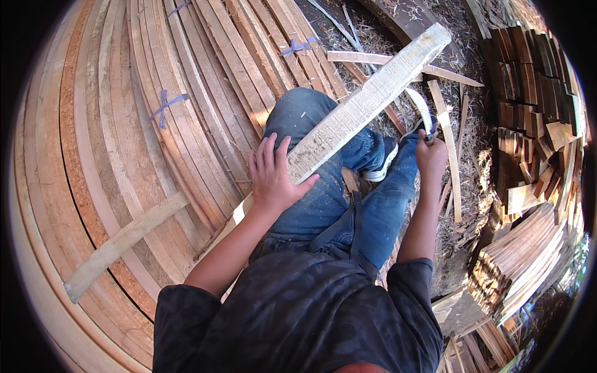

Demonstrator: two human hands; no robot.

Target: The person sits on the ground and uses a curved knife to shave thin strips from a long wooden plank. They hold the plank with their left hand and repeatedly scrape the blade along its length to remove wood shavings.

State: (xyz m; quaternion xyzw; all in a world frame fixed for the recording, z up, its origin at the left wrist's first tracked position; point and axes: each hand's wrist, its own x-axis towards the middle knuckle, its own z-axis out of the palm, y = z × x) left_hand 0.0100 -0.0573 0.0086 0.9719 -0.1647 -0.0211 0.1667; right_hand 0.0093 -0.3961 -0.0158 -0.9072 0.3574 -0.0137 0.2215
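Note:
A pale, rough-sawn wooden beam [373,96] slants across my raised left thigh, its far end pointing up to the right. Near its lower part, my left hand [273,174] grips it, fingers over the left side and thumb along the right. Pale wood also shows beside my left wrist, and I cannot tell if it is the same beam. My right hand [430,152] is closed round the dark handle of a sickle [421,107]. The sickle's curved, bright blade lies just right of the beam, apparently apart from it. Part of the handle is hidden in my fist.
Long sawn boards [106,155] fill the left side, some bundled with blue ties [166,107]. A loose slat [124,245] lies across them. Wood strips [446,152] and shavings cover the ground at right. Stacked timber pieces [525,81] and a board bundle [519,255] stand farther right.

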